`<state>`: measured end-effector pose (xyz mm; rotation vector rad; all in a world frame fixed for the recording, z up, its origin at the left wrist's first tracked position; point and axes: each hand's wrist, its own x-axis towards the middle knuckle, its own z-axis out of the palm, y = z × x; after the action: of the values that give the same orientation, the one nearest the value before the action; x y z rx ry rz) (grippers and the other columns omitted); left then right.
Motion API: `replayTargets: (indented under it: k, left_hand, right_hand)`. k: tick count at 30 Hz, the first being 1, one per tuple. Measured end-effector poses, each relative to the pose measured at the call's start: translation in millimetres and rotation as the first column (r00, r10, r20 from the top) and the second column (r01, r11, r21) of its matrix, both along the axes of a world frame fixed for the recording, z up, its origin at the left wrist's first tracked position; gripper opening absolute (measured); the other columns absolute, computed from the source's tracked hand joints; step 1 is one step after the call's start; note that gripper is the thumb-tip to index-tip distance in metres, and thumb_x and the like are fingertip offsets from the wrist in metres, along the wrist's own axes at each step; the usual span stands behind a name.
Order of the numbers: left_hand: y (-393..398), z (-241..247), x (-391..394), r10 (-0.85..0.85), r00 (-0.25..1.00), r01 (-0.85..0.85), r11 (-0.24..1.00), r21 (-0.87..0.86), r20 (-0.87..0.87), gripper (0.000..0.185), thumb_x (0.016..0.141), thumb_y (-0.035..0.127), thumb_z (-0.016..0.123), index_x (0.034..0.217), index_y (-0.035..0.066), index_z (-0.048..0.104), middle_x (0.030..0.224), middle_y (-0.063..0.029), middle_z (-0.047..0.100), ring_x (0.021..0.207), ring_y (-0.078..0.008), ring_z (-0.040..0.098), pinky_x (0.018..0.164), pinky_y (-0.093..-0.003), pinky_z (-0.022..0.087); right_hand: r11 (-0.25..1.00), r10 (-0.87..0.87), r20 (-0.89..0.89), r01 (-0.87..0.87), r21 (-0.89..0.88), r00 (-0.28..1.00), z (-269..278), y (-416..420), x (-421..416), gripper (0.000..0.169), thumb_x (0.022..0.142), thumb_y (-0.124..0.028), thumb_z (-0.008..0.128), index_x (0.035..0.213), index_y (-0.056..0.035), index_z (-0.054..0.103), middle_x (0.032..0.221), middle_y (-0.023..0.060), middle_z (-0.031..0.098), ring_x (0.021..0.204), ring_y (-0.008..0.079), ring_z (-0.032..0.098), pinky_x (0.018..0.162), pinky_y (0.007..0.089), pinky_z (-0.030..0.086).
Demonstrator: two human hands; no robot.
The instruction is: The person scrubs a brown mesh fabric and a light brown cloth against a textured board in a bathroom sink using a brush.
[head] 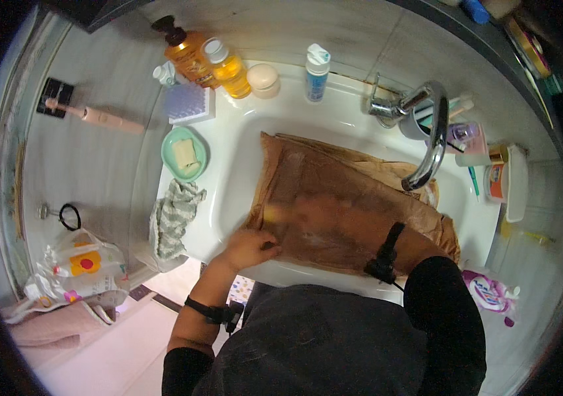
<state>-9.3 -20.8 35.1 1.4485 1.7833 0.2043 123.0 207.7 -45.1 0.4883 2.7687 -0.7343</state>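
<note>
A wet brown cloth (331, 183) is spread over a white washbasin (234, 163), its right part folded and bunched under the tap. My left hand (254, 249) grips the cloth's near left edge at the basin's front rim. Blurred by motion, my right hand (311, 215) is over the middle of the cloth, with a small yellow thing (274, 214) at its fingertips; the blur hides what it is. Pale, foam-like streaks show on the cloth near that hand.
The chrome tap (430, 143) arches over the cloth's right side. A green soap dish (185, 153) with a pale bar and a striped cloth (177, 218) lie on the left ledge. Bottles (232, 69) line the back; a cup (412, 123) holds toothbrushes. A plastic bag (83, 267) hangs left.
</note>
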Motion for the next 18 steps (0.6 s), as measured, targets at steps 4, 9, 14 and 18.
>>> replayTargets:
  k: [4, 9, 14, 18]
  left_hand:
    - [4, 25, 8, 0.003, 1.0, 0.0, 0.992, -0.124, 0.027, 0.026, 0.083, 0.036, 0.06, 0.089, 0.011, 0.067, 0.081, -0.0124, 0.065, 0.076, -0.0314, 0.062, 0.069, -0.0409, 0.049]
    - [-19, 36, 7, 0.067, 0.954, 0.022, 0.957, -0.289, 0.294, 0.022, 0.086, 0.027, 0.059, 0.09, 0.006, 0.065, 0.075, -0.0121, 0.063, 0.069, -0.0233, 0.061, 0.065, -0.0345, 0.047]
    - [-22, 44, 3, 0.119, 0.955, -0.074, 0.983, -0.169, 0.272, 0.021, 0.087, 0.025, 0.06, 0.092, 0.005, 0.064, 0.082, -0.0121, 0.063, 0.078, -0.0234, 0.061, 0.069, -0.033, 0.047]
    - [11, 45, 3, 0.032, 0.999, -0.032, 0.999, -0.005, -0.034, 0.028, 0.081, 0.026, 0.065, 0.102, 0.008, 0.062, 0.103, -0.013, 0.06, 0.099, -0.0288, 0.057, 0.085, -0.0395, 0.043]
  right_hand:
    - [0.996, 0.071, -0.02, -0.07, 0.058, 0.997, -5, -15, 6, 0.036, 0.091, -0.031, 0.047, 0.126, -0.0253, 0.048, 0.102, 0.0195, 0.057, 0.092, 0.0353, 0.058, 0.079, 0.0445, 0.049]
    - [0.947, -0.296, -0.036, 0.289, -0.142, 0.954, 19, 38, 4, 0.06, 0.087, -0.041, 0.053, 0.134, -0.0075, 0.039, 0.114, 0.0242, 0.056, 0.112, 0.0403, 0.051, 0.092, 0.0516, 0.041]
    - [0.965, -0.259, -0.097, 0.254, -0.062, 0.961, 15, 5, 26, 0.065, 0.087, -0.033, 0.056, 0.143, -0.0234, 0.025, 0.116, 0.0211, 0.05, 0.102, 0.0397, 0.053, 0.084, 0.0452, 0.046]
    - [0.948, -0.223, -0.019, 0.213, -0.236, 0.975, -4, -17, 35, 0.061, 0.084, -0.029, 0.06, 0.137, -0.0147, 0.032, 0.117, 0.0201, 0.051, 0.103, 0.0388, 0.053, 0.085, 0.0453, 0.045]
